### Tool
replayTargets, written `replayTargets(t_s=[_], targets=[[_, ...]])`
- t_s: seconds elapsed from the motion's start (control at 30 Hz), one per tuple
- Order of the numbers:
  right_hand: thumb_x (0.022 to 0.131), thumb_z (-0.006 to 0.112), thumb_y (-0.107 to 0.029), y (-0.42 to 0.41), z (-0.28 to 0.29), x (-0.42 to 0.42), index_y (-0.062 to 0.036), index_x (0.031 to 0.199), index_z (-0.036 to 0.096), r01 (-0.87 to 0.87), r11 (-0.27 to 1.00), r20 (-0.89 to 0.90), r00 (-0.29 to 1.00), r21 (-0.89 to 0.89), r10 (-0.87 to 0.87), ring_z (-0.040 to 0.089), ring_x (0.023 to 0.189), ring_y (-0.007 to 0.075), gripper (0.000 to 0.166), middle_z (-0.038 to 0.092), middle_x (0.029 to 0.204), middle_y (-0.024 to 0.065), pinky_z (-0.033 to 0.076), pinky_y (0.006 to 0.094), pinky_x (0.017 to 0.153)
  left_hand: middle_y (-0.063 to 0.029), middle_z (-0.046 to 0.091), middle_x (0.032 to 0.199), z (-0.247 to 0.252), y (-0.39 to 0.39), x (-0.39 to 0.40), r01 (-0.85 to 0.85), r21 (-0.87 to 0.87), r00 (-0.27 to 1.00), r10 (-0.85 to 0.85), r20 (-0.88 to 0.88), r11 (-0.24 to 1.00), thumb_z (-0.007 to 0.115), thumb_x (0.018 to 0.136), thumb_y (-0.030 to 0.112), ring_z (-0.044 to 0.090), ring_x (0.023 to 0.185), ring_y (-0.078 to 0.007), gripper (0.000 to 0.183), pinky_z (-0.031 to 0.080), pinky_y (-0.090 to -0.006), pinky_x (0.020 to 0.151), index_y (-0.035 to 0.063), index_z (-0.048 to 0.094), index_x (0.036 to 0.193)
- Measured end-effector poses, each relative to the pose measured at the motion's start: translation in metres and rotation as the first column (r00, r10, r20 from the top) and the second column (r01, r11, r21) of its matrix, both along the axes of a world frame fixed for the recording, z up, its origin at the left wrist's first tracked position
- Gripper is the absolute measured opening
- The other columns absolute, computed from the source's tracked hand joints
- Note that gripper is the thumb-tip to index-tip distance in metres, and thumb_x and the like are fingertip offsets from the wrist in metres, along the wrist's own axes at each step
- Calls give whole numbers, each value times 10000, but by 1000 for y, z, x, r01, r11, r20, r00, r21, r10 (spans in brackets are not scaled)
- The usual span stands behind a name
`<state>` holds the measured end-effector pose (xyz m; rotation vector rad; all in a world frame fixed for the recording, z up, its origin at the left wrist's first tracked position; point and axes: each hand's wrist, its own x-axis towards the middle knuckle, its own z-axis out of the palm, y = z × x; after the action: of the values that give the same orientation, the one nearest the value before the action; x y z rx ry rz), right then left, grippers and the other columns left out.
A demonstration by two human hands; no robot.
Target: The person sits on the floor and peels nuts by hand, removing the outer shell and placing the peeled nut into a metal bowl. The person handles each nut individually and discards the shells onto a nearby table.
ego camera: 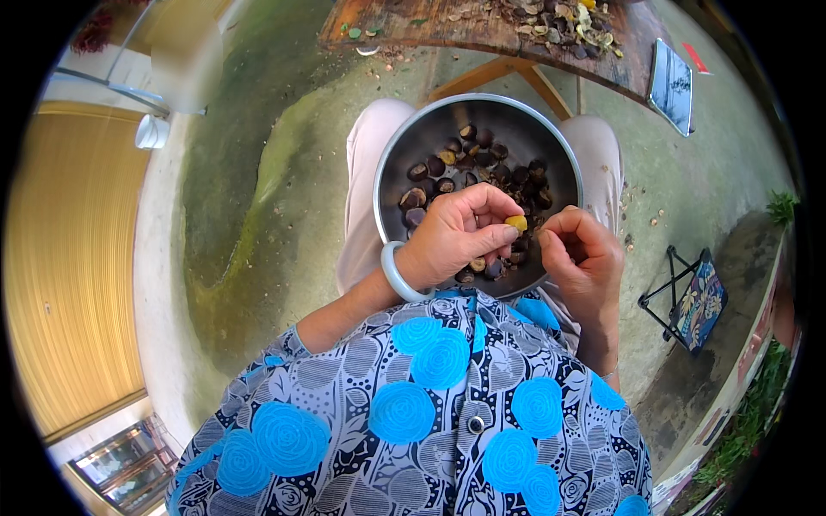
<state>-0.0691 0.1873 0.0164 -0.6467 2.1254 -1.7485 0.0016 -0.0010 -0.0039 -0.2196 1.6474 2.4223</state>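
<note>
A wide metal bowl [381, 158] rests on my lap between my knees, holding many dark brown chestnuts [435, 166], some with pale or yellow patches showing. My left hand [461, 232], with a pale bangle [395, 274] at its wrist, pinches a peeled yellow chestnut [517, 223] between thumb and fingers over the bowl. Just right of it, above the bowl's right rim, my right hand [581, 251] has its thumb and index fingertips together. Whether a small bit of shell or skin lies between them is too small to tell. The two hands are apart.
Ahead stands a worn wooden table [445, 26] bearing a heap of shells and peels [571, 29], with a tablet-like device [671, 87] at its right edge. A folding stool [700, 303] stands on the concrete floor at right. Scraps lie on the floor. A white container [152, 132] is at left.
</note>
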Motion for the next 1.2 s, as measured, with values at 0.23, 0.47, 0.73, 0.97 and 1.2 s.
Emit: replayTargets(t_s=[0.23,0.47,0.73,0.97,1.2], targets=[[877,491,59,57,-21,-48,-26,881,629,317,936,-41,944,-152,-326,496,585,35,162,611,769,3,368,172,511,-181,649,1018,-4,-9,-4,-31,439,992,-25,122,898,473,990,91,657,791,-170,309,547,-260,650,-56,529,1256],[925,538,-71,88,-43,-61,-11,898,656,513,858,82,854,33,-514,499,533,45,136,586,656,-2,360,188,474,-230,641,1057,0,-13,-8,-60,504,988,-22,155,861,434,1008,109,675,811,-205,319,567,-261,659,-80,517,1252],[849,548,-21,79,-78,-63,38,856,626,464,878,-111,885,115,-453,517,650,66,98,591,710,11,416,228,594,-98,649,860,49,-36,-20,-49,261,992,18,122,964,544,974,120,621,612,-121,198,472,-200,472,-13,583,1116],[824,512,8,74,-75,-64,29,857,634,442,890,-103,896,108,-433,486,603,60,128,567,673,3,392,232,541,-99,661,850,100,-66,-141,-38,-42,986,31,-161,998,608,940,118,642,661,-131,166,507,-222,526,0,598,1057],[833,516,6,85,-82,-62,21,854,642,410,906,-6,911,106,-412,514,615,62,128,576,666,8,407,219,557,-164,672,837,115,-77,-274,-86,-129,977,58,-203,988,607,919,63,674,676,-192,145,558,-241,574,-54,571,995]])
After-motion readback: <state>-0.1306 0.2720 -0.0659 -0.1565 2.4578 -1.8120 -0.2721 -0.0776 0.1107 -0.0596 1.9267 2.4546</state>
